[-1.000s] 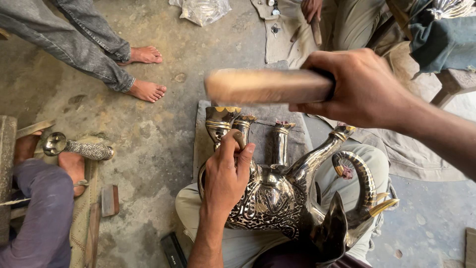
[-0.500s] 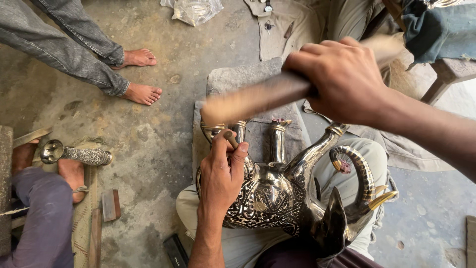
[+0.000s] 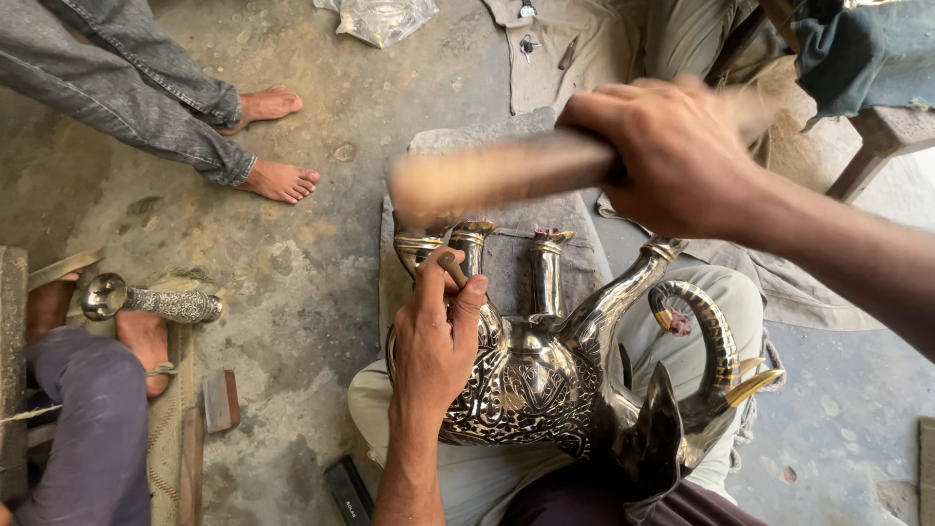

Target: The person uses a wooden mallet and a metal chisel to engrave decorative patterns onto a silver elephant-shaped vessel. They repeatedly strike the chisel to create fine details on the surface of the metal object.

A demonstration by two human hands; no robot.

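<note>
An engraved silver metal elephant figure [image 3: 545, 385] lies upside down on my lap, legs up, with trunk and gold-tipped tusks to the right. My left hand [image 3: 440, 336] rests on its body and pinches a small punch [image 3: 452, 269] against one leg. My right hand [image 3: 672, 156] grips a wooden mallet [image 3: 497, 175], blurred, raised just above the punch and the legs.
A grey cloth pad [image 3: 506, 248] lies under the figure on the concrete floor. Another person's bare feet [image 3: 282, 180] stand at upper left. A seated person [image 3: 88, 429] at left has an engraved metal piece [image 3: 156, 304] by their foot. A wooden block [image 3: 220, 399] lies nearby.
My right hand has swung the mallet down and back, so its head now hovers above the punch. My left hand has stayed on the figure, holding the punch.
</note>
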